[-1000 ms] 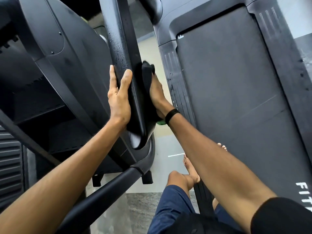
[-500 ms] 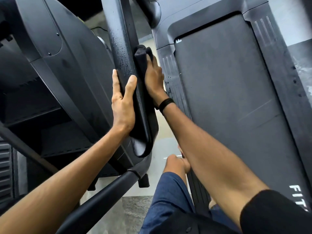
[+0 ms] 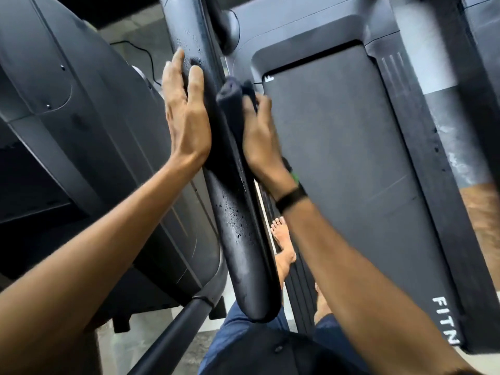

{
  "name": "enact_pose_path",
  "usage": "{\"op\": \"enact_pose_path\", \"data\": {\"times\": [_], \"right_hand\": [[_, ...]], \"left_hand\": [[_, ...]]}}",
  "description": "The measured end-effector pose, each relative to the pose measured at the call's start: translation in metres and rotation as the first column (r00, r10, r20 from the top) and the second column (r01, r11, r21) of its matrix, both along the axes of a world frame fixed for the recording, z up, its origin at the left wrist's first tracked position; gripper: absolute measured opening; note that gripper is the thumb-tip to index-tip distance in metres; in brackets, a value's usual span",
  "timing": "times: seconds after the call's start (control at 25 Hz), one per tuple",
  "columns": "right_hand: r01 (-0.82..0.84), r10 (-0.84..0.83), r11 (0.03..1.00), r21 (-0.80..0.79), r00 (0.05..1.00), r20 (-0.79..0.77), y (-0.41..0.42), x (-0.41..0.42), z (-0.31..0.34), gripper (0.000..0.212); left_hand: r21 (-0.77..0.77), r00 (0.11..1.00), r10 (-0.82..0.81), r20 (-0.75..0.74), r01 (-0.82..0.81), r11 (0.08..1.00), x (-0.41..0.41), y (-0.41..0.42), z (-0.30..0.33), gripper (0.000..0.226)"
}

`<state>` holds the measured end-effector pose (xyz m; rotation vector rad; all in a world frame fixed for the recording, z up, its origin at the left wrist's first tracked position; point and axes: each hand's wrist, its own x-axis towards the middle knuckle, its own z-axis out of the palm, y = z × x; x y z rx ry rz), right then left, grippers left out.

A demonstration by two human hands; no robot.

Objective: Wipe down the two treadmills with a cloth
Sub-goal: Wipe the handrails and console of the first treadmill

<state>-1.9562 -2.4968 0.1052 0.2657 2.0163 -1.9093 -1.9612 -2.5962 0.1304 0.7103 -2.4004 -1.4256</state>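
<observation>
right hand grips a dark bunched cloth, fingers curled round it, pressing it onto the right face of the handrail. cloth sits on the upper part of the handrail, its rolled end poking out above the thumb. left hand lies flat on the handrail's left face, fingers straight and pointing up along it, holding nothing, roughly level with the cloth on the opposite side.

head view only:
- handrail is a long black padded bar running from top centre down to a rounded end near bottom centre. water droplets visible on its surface above and below the hands.
- right of the handrail: treadmill deck, dark grey belt with black side rails, white lettering "fitn" at its lower right corner, rest cut off.
- left of the handrail: large dark moulded body of the second treadmill, and a black tube angling down to the bottom left from below the handrail's end.
- black wristband on the right wrist, just right of the handrail.
- bare foot on the floor strip directly right of the handrail's lower half; blue shorts below the handrail's end.
- thin black cable on the floor to the upper left of the handrail.
- far right edge is motion blurred, can't tell what's there.
</observation>
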Motion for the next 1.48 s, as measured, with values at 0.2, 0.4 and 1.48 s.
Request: {"op": "enact_pose_path", "data": {"times": [0.2, 0.4, 1.48], "right_hand": [[-0.127, 0.163, 0.984, -0.128, 0.932, 0.325, -0.022, -0.019, -0.089, 0.082], [-0.066, 0.045, 0.992, 0.104, 0.981, 0.188, 0.017, 0.052, -0.036, 0.055], [-0.239, 0.349, 0.881, -0.408, 0.912, 0.218, -0.069, -0.159, -0.069, 0.074]], "left_hand": [[-0.09, 0.996, -0.068, 0.061, 0.073, 0.993, -0.01, 0.004, -0.006, 0.059], [-0.138, 0.999, -0.042, 0.022, 0.045, 0.989, -0.009, 0.003, -0.008, 0.056], [-0.194, 1.0, 0.008, -0.003, -0.008, 0.981, -0.023, -0.006, 0.004, 0.047]]}}
